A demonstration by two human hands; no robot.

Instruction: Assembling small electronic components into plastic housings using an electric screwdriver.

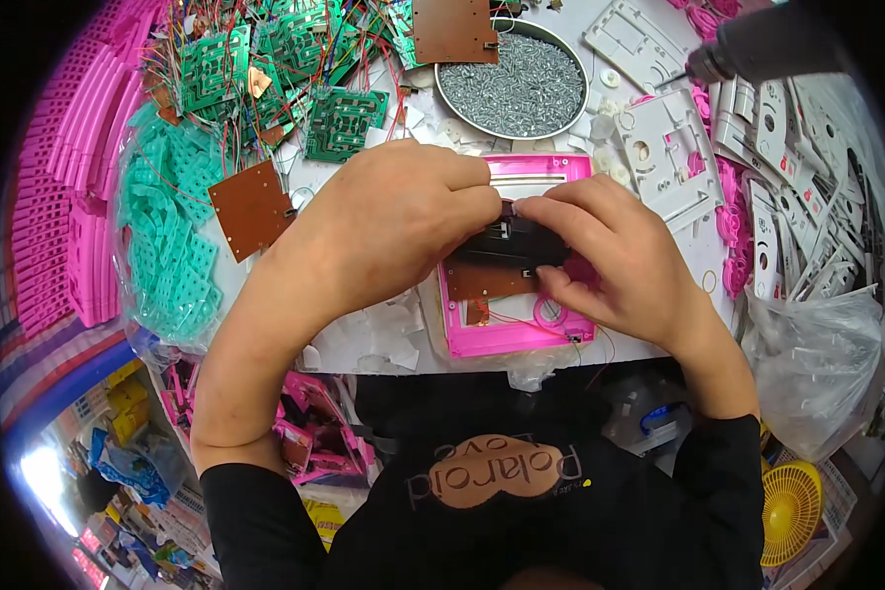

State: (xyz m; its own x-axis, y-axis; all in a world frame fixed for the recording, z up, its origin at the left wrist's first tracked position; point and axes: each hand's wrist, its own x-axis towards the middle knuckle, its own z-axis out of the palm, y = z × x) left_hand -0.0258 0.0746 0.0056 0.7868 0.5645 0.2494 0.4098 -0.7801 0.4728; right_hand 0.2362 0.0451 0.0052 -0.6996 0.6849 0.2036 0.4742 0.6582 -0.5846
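A pink plastic housing (pixel 450 329) lies in front of me, its open side up. Over its middle sits a black plastic part (pixel 531 244), with a brown circuit board (pixel 492 282) below it and thin red wires near the front edge. My left hand (pixel 403 211) is closed, its fingertips pinching at the black part's upper left edge; these tips are partly hidden. With fingers bent around the right side, my right hand (pixel 624 256) grips the same part, index finger at the upper edge and thumb low by the brown board.
A metal bowl of screws (pixel 511 84) stands beyond the housing. Wired green circuit boards (pixel 349 123) pile up at far left, beside teal plastic pieces (pixel 172 236) and stacked pink parts (pixel 98 187). White plastic parts (pixel 669 147) lie at right, under a dark screwdriver (pixel 772 44).
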